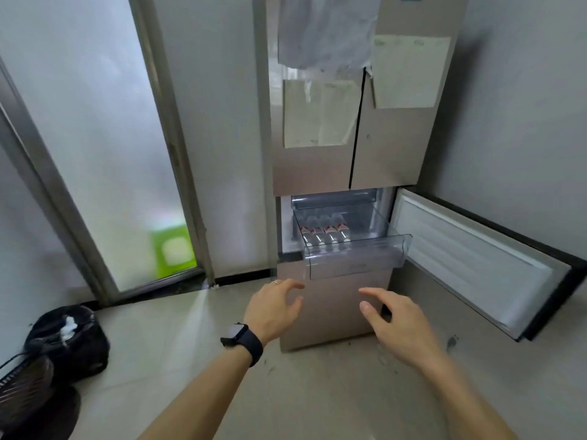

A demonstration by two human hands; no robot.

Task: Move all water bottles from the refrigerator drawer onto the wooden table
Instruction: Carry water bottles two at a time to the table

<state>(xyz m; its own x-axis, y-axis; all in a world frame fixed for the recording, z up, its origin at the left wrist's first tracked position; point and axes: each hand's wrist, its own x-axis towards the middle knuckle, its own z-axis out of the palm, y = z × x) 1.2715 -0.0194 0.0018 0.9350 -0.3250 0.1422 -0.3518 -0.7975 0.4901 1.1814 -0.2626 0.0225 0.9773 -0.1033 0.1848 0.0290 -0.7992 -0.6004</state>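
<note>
Reaching toward the fridge (390,154), a person holds both hands out just below the clear drawer (352,263), which stands pulled out beside the swung-open door (476,258), leaving its top open from above. The left hand (273,308), a watch (241,338) at its wrist, and the right hand (394,319) are spread and empty, fingers loosely bent, touching nothing. About four bottles (324,231) lie side by side in the drawer's left half, likely laid flat to fit under the shelf. None appears lifted yet; the table is out of view.
</note>
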